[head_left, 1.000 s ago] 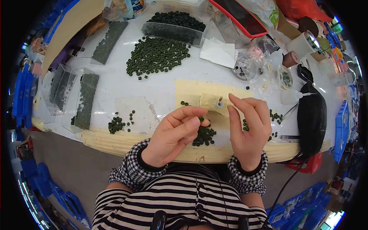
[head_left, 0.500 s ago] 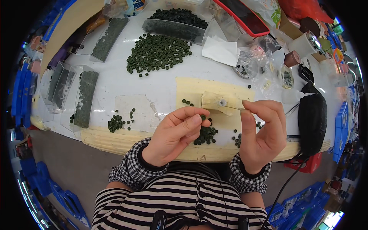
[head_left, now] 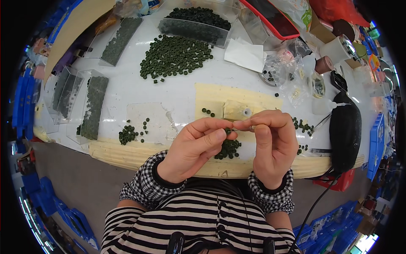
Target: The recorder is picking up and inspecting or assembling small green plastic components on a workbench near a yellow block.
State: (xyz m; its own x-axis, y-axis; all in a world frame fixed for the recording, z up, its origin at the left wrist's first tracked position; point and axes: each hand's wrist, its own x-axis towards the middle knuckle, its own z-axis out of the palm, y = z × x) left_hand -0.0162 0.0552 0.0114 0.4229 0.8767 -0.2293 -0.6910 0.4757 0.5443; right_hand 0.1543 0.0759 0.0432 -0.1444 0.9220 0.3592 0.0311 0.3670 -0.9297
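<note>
My left hand [head_left: 192, 144] pinches a small round dark green part [head_left: 228, 131] between thumb and forefinger. Close beside it, my right hand [head_left: 275, 146] is closed in a pinch on a thin pin-like piece [head_left: 250, 128]. The fingertips of both hands meet at the green part, so the contact itself is partly hidden. Just beyond them stands a yellow taped block [head_left: 231, 109] with a short white tube [head_left: 246, 112] upright on it. Below my left fingertips lies a small heap of the same green parts [head_left: 228, 149].
A large spread of green parts [head_left: 173, 57] lies at the back, before a clear bin [head_left: 194, 31] of them. More clear bins [head_left: 94, 108] stand left. At right are a black pouch [head_left: 344, 131], plastic bags [head_left: 292, 72] and a red-edged phone [head_left: 272, 19]. White paper [head_left: 244, 55] lies behind the block.
My right hand has moved left, bringing the thin piece up to the green part in my left hand. The left hand has hardly moved.
</note>
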